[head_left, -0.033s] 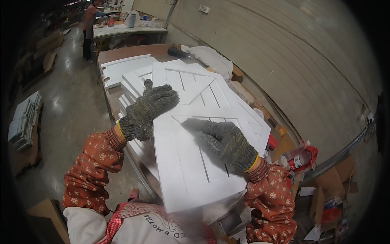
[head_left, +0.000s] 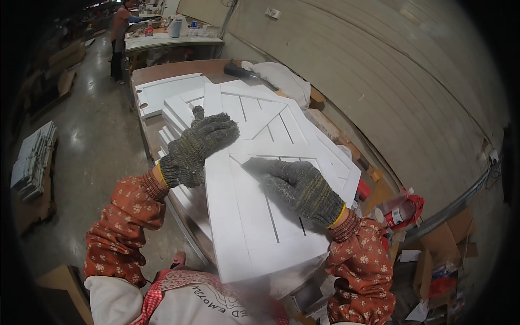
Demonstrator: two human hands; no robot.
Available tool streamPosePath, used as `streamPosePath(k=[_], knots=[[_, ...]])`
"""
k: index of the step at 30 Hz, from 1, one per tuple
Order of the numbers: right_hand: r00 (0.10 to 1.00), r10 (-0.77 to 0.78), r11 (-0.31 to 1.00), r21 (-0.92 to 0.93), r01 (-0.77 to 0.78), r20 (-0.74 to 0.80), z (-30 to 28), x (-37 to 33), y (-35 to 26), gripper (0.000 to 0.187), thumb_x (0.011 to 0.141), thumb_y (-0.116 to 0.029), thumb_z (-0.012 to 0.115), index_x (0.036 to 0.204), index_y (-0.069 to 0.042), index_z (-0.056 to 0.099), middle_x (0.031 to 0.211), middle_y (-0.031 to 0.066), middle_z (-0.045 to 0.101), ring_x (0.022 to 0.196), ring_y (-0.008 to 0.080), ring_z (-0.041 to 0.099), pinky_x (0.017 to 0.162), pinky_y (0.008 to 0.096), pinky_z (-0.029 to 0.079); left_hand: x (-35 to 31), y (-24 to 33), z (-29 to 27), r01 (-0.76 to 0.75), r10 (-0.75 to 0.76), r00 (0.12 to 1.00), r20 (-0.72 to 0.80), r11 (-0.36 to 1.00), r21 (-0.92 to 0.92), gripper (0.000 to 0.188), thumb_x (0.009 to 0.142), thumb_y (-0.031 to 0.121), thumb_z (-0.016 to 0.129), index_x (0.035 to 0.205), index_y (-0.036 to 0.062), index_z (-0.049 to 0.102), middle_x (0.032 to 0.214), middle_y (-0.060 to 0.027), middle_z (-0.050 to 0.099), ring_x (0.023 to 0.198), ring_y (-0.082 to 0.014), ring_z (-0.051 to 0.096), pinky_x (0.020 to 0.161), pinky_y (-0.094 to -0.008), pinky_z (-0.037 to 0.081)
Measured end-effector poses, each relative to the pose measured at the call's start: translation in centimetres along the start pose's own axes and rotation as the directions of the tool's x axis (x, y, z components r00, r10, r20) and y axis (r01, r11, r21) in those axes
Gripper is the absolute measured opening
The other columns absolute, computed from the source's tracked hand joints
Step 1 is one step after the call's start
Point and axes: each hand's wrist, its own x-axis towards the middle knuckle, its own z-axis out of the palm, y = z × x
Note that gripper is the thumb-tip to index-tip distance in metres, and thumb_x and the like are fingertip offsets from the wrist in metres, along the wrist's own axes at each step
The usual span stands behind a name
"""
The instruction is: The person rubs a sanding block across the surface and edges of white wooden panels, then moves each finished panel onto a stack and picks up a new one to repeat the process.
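Note:
A white panelled cabinet door (head_left: 249, 216) lies tilted on top of a stack of similar white doors (head_left: 271, 116) on a workbench. My left hand (head_left: 197, 143), in a grey knitted glove, rests on the door's upper left corner with its fingers curled over the edge. My right hand (head_left: 295, 181), gloved the same way, lies flat on the door's recessed centre panel, fingers together and pointing left. Both forearms wear orange flowered sleeves.
A brown workbench (head_left: 179, 69) carries another white panel (head_left: 165, 89) and a white sack (head_left: 281, 78). A red-capped container (head_left: 401, 211) stands at right among cardboard boxes (head_left: 444, 244). A person (head_left: 119, 32) stands at a far table. Stacked white pieces (head_left: 32, 162) lie on the floor at left.

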Motion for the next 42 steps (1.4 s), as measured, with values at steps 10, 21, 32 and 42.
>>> streamPosePath(k=[10,21,32,42], knots=[[0.992,-0.056,0.998,0.036,0.053,0.109,-0.9,-0.1,-0.9,0.034,0.095,-0.022,0.059,0.126,-0.012,0.064,0.095,0.0159,0.071,0.072,0.0308,0.067,0.07,0.0383,0.056,-0.1,-0.5,0.3,0.007,-0.007,1.0,0.0,1.0,-0.019,0.093,0.068,0.064,0.059,0.142,0.0085,0.049,0.147,-0.0108,0.047,0.14,-0.0324,0.038,0.118,-0.0548,0.022],[0.968,0.066,0.676,-0.725,0.135,0.242,-0.6,-2.3,-3.0,0.065,0.085,-0.015,0.056,0.147,-0.004,0.039,0.061,0.0107,0.062,0.051,0.0279,0.06,0.05,0.0439,0.046,-0.3,-0.4,0.6,0.007,-0.008,0.999,-0.043,0.999,-0.034,0.093,0.064,0.063,0.062,0.14,0.0097,0.052,0.148,-0.0074,0.047,0.141,-0.0294,0.037,0.12,-0.0555,0.015],[0.969,0.109,0.668,-0.738,0.095,0.223,0.5,-1.0,-3.4,0.065,0.086,-0.016,0.059,0.146,-0.007,0.038,0.057,0.0094,0.058,0.047,0.0283,0.058,0.047,0.0438,0.045,-0.5,0.3,1.0,0.008,-0.016,0.996,-0.092,0.996,-0.093,0.077,0.079,0.055,0.064,0.138,0.0068,0.053,0.144,-0.0157,0.049,0.137,-0.0361,0.042,0.117,-0.0539,0.023],[0.979,-0.028,0.726,-0.669,0.16,0.203,0.3,-0.3,-1.9,0.058,0.093,-0.024,0.055,0.147,-0.009,0.04,0.06,0.0112,0.059,0.05,0.028,0.059,0.049,0.0444,0.046,0.1,1.4,1.0,0.087,-0.1,0.982,-0.158,0.992,-0.09,0.038,0.094,0.022,0.051,0.131,0.0135,0.058,0.139,-0.0049,0.053,0.137,-0.0225,0.042,0.12,-0.0489,0.024]])
